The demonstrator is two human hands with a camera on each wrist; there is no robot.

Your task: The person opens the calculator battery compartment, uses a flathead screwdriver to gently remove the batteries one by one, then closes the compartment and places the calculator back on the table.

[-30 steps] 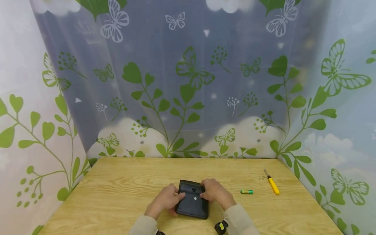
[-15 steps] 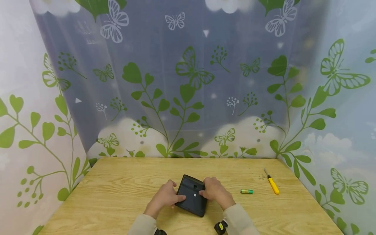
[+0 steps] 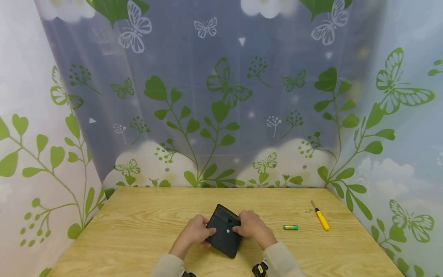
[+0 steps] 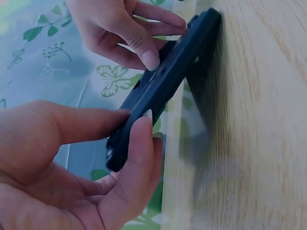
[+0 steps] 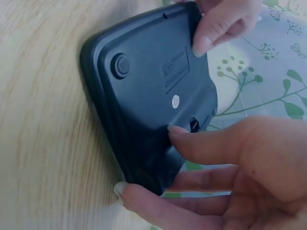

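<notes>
A black calculator (image 3: 223, 234) is held back side up and tilted above the wooden table in the head view. My left hand (image 3: 194, 230) grips its left edge, thumb on the back and fingers beneath. At the upper right edge my right hand (image 3: 254, 227) pinches it, and its thumb presses the back close to a small white round sticker (image 5: 176, 101). A small dark slot (image 5: 194, 124) shows beside that thumb in the right wrist view, near a round rubber foot (image 5: 121, 65) on the same side. The calculator's key side is hidden.
On the right of the table (image 3: 145, 215) lies a green battery (image 3: 290, 227). Farther right is a screwdriver (image 3: 322, 220) with a yellow handle, and several tiny screw-like bits (image 3: 308, 210) lie by its tip. Patterned curtains (image 3: 221, 161) border the table behind and at the sides.
Between both hands the calculator has turned clockwise and tilted, its far left corner swinging away from me. Both hands keep hold of it. The battery and screwdriver stay put.
</notes>
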